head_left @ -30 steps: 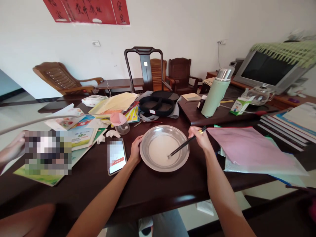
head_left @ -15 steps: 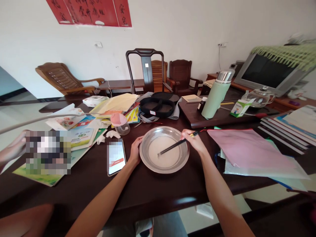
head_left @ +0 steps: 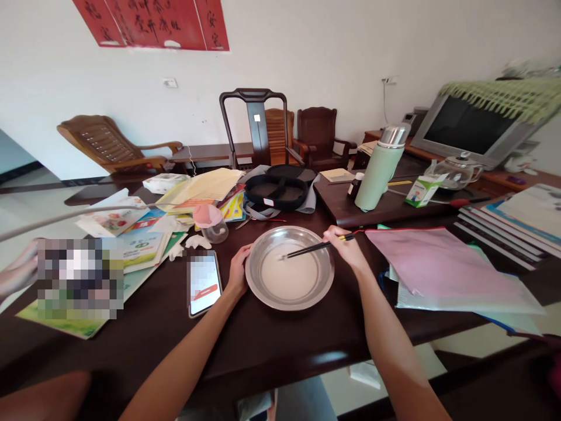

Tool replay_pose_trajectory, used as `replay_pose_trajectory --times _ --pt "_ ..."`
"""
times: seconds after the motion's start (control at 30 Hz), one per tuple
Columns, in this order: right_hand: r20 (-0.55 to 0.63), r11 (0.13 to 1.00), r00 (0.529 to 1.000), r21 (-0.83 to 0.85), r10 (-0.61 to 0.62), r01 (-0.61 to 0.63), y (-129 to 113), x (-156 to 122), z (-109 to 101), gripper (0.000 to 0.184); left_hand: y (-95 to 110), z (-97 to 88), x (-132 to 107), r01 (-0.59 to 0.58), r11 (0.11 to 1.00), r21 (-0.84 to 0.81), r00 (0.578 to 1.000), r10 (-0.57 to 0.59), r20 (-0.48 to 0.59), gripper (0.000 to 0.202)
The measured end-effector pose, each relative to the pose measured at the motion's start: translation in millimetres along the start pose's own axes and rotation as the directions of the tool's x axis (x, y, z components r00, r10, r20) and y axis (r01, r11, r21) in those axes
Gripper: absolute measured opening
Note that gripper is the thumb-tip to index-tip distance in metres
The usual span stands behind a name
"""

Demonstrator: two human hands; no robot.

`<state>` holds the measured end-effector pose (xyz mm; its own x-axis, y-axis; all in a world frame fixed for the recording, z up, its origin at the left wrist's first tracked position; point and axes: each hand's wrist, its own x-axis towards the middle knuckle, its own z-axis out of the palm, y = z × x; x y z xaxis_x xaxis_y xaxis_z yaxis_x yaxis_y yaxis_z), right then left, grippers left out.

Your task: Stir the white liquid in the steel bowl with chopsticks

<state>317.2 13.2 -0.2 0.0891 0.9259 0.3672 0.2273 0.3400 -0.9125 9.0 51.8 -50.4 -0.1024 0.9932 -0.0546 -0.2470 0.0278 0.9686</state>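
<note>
A round metal dish (head_left: 324,280) holding a pale white liquid (head_left: 289,275) sits on the dark wooden table (head_left: 272,345) in front of me. My left hand (head_left: 239,269) rests against the dish's left rim, fingers curled on it. My right hand (head_left: 346,245) is closed around a pair of dark chopsticks (head_left: 309,250) at the dish's right rim. Their tips reach into the liquid near the dish's far left side.
A phone (head_left: 204,282) lies left of the dish. Books and papers (head_left: 144,234) and a pink-lidded cup (head_left: 211,221) crowd the left. A pink folder (head_left: 442,260), green flask (head_left: 377,175) and black tray (head_left: 278,187) lie right and behind. Another person's hand (head_left: 17,272) shows at far left.
My right hand has moved left with the chopsticks, sweeping their tips from the dish's near right part across to its far left. The left hand stays on the rim.
</note>
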Motion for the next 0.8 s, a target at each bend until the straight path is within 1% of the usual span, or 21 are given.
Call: replay_pose_trajectory --times 0.07,0.1,0.13,0.17,0.2,0.27,0.3,0.33,0.37,0.4,0.47,0.5,0.53,0.6,0.63,0.67,0.7,0.73,0.8 --pt "-0.176 1.000 0.984 0.002 -0.010 0.010 2.7 -0.8 -8.6 0.056 -0.4 -0.3 0.3 -0.004 1.000 0.001 1.000 0.004 0.001 0.034" --pt "-0.202 0.999 0.979 0.031 -0.017 0.023 3.4 -1.9 -12.3 0.057 -0.9 -0.5 0.6 -0.006 1.000 0.007 1.000 0.006 0.002 0.034" --pt "-0.184 0.998 0.983 0.058 -0.017 0.028 3.4 -3.0 -14.3 0.058 -1.4 -0.6 0.9 -0.008 1.000 0.014 1.000 0.008 0.003 0.034" --pt "-0.130 0.997 0.991 0.078 -0.015 0.025 2.7 -4.0 -14.0 0.058 -1.9 -0.8 1.1 -0.012 1.000 0.022 1.000 0.012 0.006 0.034" --pt "-0.048 0.996 0.999 0.086 -0.011 0.015 1.5 -4.5 -11.8 0.057 -2.2 -0.8 1.3 -0.017 0.999 0.029 1.000 0.017 0.009 0.033" --pt "0.114 0.998 0.993 0.063 0.002 -0.009 -1.2 -4.2 -4.6 0.055 -2.2 -0.8 1.2 -0.025 0.999 0.033 1.000 0.025 0.011 0.033" --pt "0.146 0.999 0.989 0.044 0.005 -0.012 -1.9 -3.5 -1.8 0.054 -1.9 -0.6 0.9 -0.026 0.999 0.030 1.000 0.026 0.007 0.033" --pt "0.134 1.000 0.991 0.023 0.008 -0.011 -1.9 -2.7 -0.8 0.054 -1.5 -0.5 0.6 -0.027 0.999 0.026 1.000 0.027 0.002 0.032" --pt "0.076 1.000 0.997 0.004 0.010 -0.010 -1.1 -2.1 -1.9 0.054 -1.1 -0.4 0.4 -0.027 0.999 0.025 1.000 0.027 -0.001 0.032" --pt "-0.013 1.000 1.000 -0.021 0.010 -0.011 0.1 -1.7 -4.8 0.053 -0.7 -0.4 0.1 -0.028 0.999 0.027 1.000 0.028 -0.001 0.032" --pt "-0.196 1.000 0.981 -0.031 -0.001 -0.005 2.8 -2.2 -12.5 0.055 -0.2 -0.6 -0.2 -0.031 0.999 0.037 1.000 0.031 0.008 0.032" --pt "-0.205 1.000 0.979 -0.005 -0.005 0.004 3.4 -2.9 -15.1 0.056 -0.2 -0.8 -0.2 -0.030 0.999 0.041 0.999 0.030 0.013 0.032" --pt "-0.171 1.000 0.985 0.016 -0.004 0.007 3.3 -3.6 -15.7 0.057 -0.3 -1.0 -0.1 -0.027 0.999 0.041 1.000 0.026 0.016 0.032" --pt "-0.016 0.999 1.000 0.036 0.007 -0.006 1.0 -4.3 -11.1 0.055 -0.5 -1.2 0.2 -0.016 0.999 0.031 1.000 0.015 0.012 0.032" --pt "0.068 0.999 0.998 0.028 0.015 -0.017 -0.5 -4.1 -7.2 0.053 -0.6 -1.1 0.3 -0.012 1.000 0.024 1.000 0.011 0.008 0.032" --pt "0.117 1.000 0.993 0.019 0.022 -0.025 -1.8 -3.5 -3.6 0.052 -0.7 -0.9 0.3 -0.010 1.000 0.017 1.000 0.010 0.004 0.032" --pt "0.119 1.000 0.993 0.002 0.020 -0.021 -2.5 -2.8 -1.6 0.050 -0.6 -0.7 0.4 -0.011 1.000 0.012 1.000 0.011 0.001 0.031" --pt "0.085 1.000 0.996 -0.019 0.017 -0.015 -2.2 -2.1 -1.7 0.048 -0.5 -0.5 0.4 -0.011 1.000 0.010 1.000 0.011 -0.001 0.031" --pt "-0.085 0.998 0.996 -0.060 0.004 -0.009 0.5 -1.9 -8.5 0.049 -0.3 -0.3 0.4 -0.013 1.000 0.016 1.000 0.013 -0.001 0.031"
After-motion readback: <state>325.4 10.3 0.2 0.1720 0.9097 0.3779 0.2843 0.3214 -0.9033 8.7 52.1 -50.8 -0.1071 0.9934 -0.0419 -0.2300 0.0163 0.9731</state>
